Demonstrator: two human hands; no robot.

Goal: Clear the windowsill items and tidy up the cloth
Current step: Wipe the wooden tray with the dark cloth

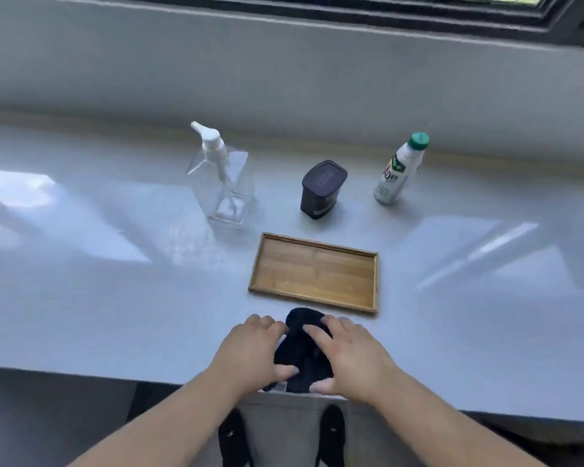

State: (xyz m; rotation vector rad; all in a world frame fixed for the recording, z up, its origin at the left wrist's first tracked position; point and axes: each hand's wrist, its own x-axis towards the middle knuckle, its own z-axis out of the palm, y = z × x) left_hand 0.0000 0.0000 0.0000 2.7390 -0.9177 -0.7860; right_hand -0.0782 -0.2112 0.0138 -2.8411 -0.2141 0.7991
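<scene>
A dark navy cloth [300,355] lies bunched at the near edge of the pale windowsill [98,298]. My left hand [250,352] rests on its left side, thumb pressing the cloth. My right hand [348,355] lies on its right side, fingers spread over the fabric. Just beyond the cloth sits an empty wooden tray [312,273]. Behind the tray stand a clear pump bottle [221,178], a dark lidded container [321,190] and a white bottle with a green cap [400,170].
A dark window frame [418,11] runs along the top, above a grey wall strip. Bright light patches fall on the sill to left and right. Below the sill's front edge I see dark slippers [233,439] on the floor.
</scene>
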